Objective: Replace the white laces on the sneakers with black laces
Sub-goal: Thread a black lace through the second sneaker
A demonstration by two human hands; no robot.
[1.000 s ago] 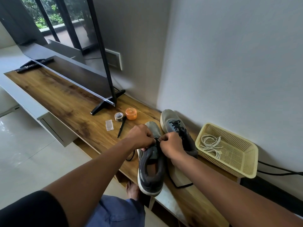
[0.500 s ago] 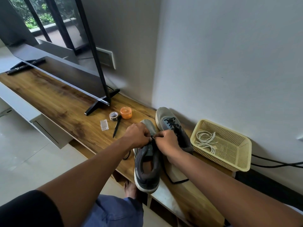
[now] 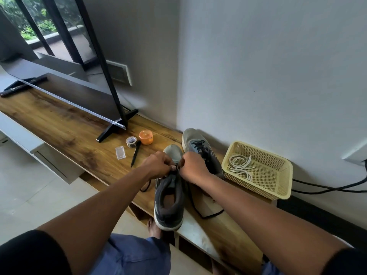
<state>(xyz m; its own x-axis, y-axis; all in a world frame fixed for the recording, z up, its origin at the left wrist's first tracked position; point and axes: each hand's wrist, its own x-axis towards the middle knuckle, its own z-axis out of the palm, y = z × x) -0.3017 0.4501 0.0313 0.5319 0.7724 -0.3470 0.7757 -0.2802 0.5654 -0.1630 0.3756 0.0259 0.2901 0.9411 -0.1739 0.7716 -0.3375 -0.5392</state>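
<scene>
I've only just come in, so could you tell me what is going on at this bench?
A person is relacing a pair of sneakers. Both hands, left hand and right hand, pinch a black lace at the front of the near sneaker, its loose ends trailing on the wooden bench. The far sneaker already carries black lacing. The white laces lie in the yellow basket.

Orange tub (image 3: 146,137), tape roll (image 3: 131,141), pen (image 3: 135,153)

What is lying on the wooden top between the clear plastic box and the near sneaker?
In the head view, a black pen lies between the clear plastic box and the near sneaker.
</scene>
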